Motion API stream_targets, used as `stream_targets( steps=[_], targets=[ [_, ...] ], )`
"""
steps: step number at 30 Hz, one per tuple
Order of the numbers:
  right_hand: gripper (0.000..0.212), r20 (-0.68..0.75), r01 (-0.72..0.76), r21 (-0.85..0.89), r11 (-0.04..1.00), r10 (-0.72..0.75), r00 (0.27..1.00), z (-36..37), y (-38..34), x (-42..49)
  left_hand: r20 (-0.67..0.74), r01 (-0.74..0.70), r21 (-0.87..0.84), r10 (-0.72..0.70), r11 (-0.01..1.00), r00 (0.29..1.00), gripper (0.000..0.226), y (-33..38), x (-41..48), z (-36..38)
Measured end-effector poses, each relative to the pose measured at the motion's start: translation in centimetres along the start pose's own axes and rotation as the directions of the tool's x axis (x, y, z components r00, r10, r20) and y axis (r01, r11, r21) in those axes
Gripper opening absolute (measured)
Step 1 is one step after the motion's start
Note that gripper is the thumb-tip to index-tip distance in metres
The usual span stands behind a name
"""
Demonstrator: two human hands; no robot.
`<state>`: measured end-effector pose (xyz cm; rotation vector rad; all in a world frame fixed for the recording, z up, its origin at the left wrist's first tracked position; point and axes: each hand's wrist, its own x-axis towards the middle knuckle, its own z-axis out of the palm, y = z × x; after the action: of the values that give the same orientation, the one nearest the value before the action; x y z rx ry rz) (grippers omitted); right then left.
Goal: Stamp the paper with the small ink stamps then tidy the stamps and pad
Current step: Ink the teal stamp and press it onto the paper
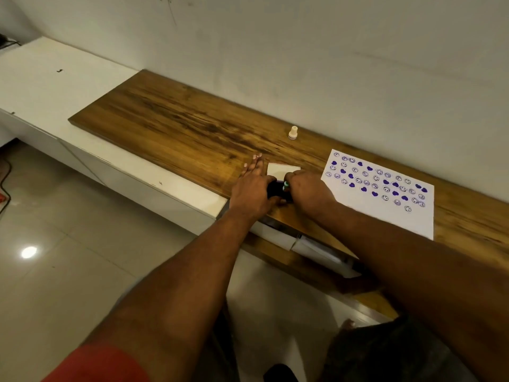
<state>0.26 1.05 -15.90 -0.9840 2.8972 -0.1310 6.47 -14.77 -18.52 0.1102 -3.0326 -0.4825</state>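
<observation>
The left hand [252,188] lies flat, fingers pointing to 12 o'clock, touching the dark ink pad [275,189] at its 3 o'clock. The right hand [308,191] pinches a small stamp [286,184], standing upright on the pad. The stamped paper [385,188] lies at 3 o'clock.

My arms are bare to the red sleeve [99,365] at seven o'clock; dark grey shorts [391,351] at five.
</observation>
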Motion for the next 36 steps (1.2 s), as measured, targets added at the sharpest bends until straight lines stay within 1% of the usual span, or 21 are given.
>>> stream_targets(
  steps=[3,6,8,11,13,15,17,19,20,24,27,29,32,36],
  targets=[
    [0.032,-0.027,-0.023,0.034,0.999,0.024,0.999,0.1,-0.1,0.0,-0.012,0.007,0.006,-0.006,1.000,1.000,0.066,-0.1,0.2,-0.2],
    [0.030,-0.068,-0.083,0.160,0.984,0.095,0.993,1.1,0.2,-1.4,0.010,0.014,-0.017,-0.014,1.000,1.000,0.068,0.0,0.0,0.4],
    [0.030,-0.086,-0.111,0.200,0.974,0.130,0.988,1.6,0.5,-1.7,0.004,0.012,-0.020,-0.011,1.000,1.000,0.069,0.2,0.2,0.4],
    [0.030,-0.076,-0.120,0.271,0.955,0.145,0.986,1.8,0.4,-1.7,0.007,0.038,-0.001,-0.038,0.999,0.999,0.070,0.1,0.2,0.3],
    [0.030,-0.077,-0.122,0.361,0.924,0.160,0.984,1.4,0.4,-2.0,0.017,0.061,0.007,-0.061,0.998,0.998,0.070,0.0,0.0,0.4],
    [0.031,-0.152,-0.117,0.478,0.871,0.213,0.965,0.3,1.2,-2.4,0.008,0.070,0.010,-0.070,0.997,0.997,0.074,0.1,0.0,0.0],
    [0.029,-0.257,-0.089,0.538,0.838,0.264,0.930,-1.1,2.7,-3.0,0.012,0.059,0.028,-0.059,0.998,0.998,0.083,0.5,0.4,-0.7],
    [0.028,-0.326,-0.075,0.526,0.847,0.283,0.902,-1.8,5.0,-4.3,0.017,0.037,0.047,-0.037,0.998,0.999,0.088,1.2,0.6,-1.0],
    [0.028,-0.332,-0.091,0.516,0.852,0.297,0.895,-1.9,6.6,-5.4,0.009,0.018,0.049,-0.018,0.999,1.000,0.088,1.8,0.6,-1.0],
    [0.028,-0.281,-0.256,0.455,0.853,0.410,0.867,-1.9,13.9,-10.4,-0.042,-0.099,0.010,0.099,0.995,0.994,0.083,6.4,1.2,-0.2],
    [0.027,-0.265,-0.377,0.389,0.841,0.494,0.828,-2.2,18.7,-13.9,-0.027,-0.189,-0.024,0.189,0.982,0.982,0.087,12.2,2.0,1.6],
    [0.026,-0.240,-0.427,0.413,0.805,0.548,0.801,-2.3,20.9,-15.7,-0.013,-0.230,-0.087,0.229,0.969,0.973,0.088,16.1,2.2,3.2],
    [0.025,-0.212,-0.450,0.457,0.767,0.586,0.782,-2.3,23.4,-17.7,0.010,-0.257,-0.203,0.264,0.945,0.964,0.088,21.3,2.4,5.9],
    [0.025,-0.216,-0.431,0.433,0.792,0.556,0.803,-1.8,25.5,-18.3,0.038,-0.242,-0.272,0.262,0.931,0.964,0.089,25.4,2.8,8.9]
  ],
)
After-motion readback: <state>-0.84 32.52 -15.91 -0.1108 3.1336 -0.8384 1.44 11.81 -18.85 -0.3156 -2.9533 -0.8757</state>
